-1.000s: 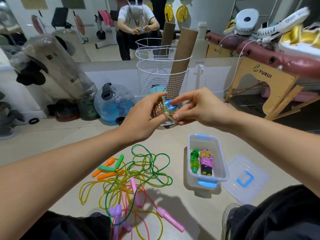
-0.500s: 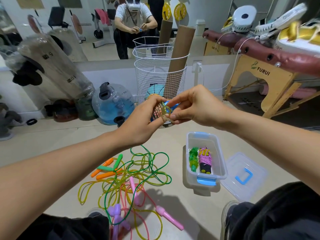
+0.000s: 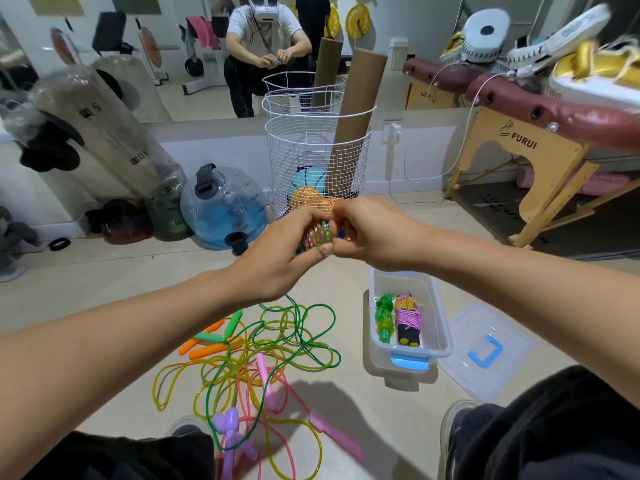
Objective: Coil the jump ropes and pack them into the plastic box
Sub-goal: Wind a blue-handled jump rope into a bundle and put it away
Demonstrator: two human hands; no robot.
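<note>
While the coiled rope bundle (image 3: 317,236) is held mid-air above the floor, it is gripped by the left hand (image 3: 277,252); the right hand (image 3: 369,232) is now closed in, fingers pinching its end. Tie-off looks nearly done. Plastic box (image 3: 438,327) holds two bundles; loose ropes (image 3: 263,344) remain.

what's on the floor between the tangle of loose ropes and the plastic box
Nothing: in the head view, only bare floor separates the tangled loose ropes from the plastic box. The lid lies on the box's far side.
</note>
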